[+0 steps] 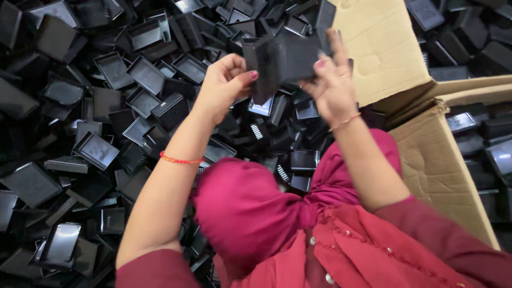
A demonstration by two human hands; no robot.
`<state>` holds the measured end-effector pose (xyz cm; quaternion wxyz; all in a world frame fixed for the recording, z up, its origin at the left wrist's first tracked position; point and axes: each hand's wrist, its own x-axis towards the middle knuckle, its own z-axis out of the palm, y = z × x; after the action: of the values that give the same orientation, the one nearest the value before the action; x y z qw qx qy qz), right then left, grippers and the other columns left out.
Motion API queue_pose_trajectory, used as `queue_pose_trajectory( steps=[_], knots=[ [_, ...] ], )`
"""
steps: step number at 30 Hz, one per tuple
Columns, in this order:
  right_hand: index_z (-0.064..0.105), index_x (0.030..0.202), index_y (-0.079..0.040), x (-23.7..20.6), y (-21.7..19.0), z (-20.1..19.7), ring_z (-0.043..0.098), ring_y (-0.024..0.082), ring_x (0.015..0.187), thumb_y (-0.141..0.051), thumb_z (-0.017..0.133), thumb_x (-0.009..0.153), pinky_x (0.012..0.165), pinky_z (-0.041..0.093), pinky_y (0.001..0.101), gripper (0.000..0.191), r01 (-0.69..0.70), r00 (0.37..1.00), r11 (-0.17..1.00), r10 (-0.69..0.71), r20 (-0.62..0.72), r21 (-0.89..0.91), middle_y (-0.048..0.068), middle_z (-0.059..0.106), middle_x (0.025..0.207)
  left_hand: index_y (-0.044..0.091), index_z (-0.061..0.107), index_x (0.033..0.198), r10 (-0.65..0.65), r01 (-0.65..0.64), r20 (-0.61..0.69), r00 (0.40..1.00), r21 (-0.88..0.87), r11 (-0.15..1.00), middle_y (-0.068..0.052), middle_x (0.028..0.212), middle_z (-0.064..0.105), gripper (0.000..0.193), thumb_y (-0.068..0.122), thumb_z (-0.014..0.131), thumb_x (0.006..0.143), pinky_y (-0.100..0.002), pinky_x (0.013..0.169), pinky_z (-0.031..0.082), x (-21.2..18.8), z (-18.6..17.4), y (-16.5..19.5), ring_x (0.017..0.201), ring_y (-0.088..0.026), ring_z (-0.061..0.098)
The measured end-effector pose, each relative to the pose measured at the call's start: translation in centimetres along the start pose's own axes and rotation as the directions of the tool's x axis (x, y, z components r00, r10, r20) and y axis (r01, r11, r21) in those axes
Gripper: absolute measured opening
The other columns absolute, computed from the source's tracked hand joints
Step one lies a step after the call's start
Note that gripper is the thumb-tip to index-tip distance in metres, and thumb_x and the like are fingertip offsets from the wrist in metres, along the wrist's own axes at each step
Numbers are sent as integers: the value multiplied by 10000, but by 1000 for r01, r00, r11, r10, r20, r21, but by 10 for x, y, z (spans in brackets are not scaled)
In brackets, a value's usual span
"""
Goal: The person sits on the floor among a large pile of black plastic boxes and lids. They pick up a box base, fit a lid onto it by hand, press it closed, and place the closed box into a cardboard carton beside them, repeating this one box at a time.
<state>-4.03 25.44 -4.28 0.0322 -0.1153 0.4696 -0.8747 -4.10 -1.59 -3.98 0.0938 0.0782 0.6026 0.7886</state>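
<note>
Nearest lies bunched magenta cloth (250, 208) over the person's lap, with a red thread bracelet (180, 160) on the left wrist. Farther up, the left hand (226, 82) and right hand (333, 80) both clench a stack of black plastic trays (285, 58), raised between them. A cardboard box (432, 160) stands right; a heap of loose black trays (96, 117) spreads beyond.

Brown cardboard box (426, 154), open, right side.
</note>
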Motion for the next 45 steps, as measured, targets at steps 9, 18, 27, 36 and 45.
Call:
queue_pose_trajectory(
  steps=[9, 18, 27, 36, 45],
  knots=[
    [481, 1550, -96, -45, -19, 29, 638, 248, 1287, -698, 281, 998, 1034, 562, 488, 840, -295, 926, 922, 211, 314, 252, 93, 616, 1459, 45, 378, 1555, 504, -379, -112, 856, 527, 761, -117, 1176, 700, 591, 10, 508, 979, -334, 919, 592, -12, 100, 23, 1029, -199, 709],
    [471, 1494, 55, -59, -29, 17, 695, 326, 1126, -195, 607, 982, 1059, 561, 494, 585, -412, 872, 885, 314, 376, 218, 202, 665, 1267, -34, 273, 1438, 476, -336, -88, 875, 597, 728, -170, 1234, 590, 920, 394, 857, 872, -381, 977, 553, -18, 128, 19, 1112, -239, 665],
    [135, 1694, -20, -62, -40, 12, 559, 165, 1243, -73, 684, 1078, 1162, 465, 313, 826, 239, 965, 954, -212, 157, -181, 95, 542, 1449, -5, 345, 1505, -2, 22, 86, 996, -227, 974, -145, 1377, 591, 828, 132, 827, 846, -358, 955, 599, -16, 111, 24, 1187, -217, 658],
    [412, 1585, 38, -66, -37, 9, 466, 163, 1490, -164, 526, 1189, 1286, 347, 292, 459, 388, 915, 838, -300, 268, -384, 111, 465, 1636, 24, 351, 1512, -84, 92, 103, 991, -72, 993, -127, 1423, 534, 829, 192, 828, 856, -379, 917, 625, -24, 131, 19, 1172, -216, 661],
    [328, 1616, 37, -59, -43, 8, 476, 158, 1491, -79, 576, 1044, 1285, 357, 284, 634, 347, 898, 887, -221, 381, -304, 110, 440, 1636, 25, 338, 1475, -78, 78, 7, 997, -91, 993, -164, 1341, 562, 819, 185, 835, 845, -442, 914, 657, -19, 128, 13, 1173, -233, 662]
  ],
)
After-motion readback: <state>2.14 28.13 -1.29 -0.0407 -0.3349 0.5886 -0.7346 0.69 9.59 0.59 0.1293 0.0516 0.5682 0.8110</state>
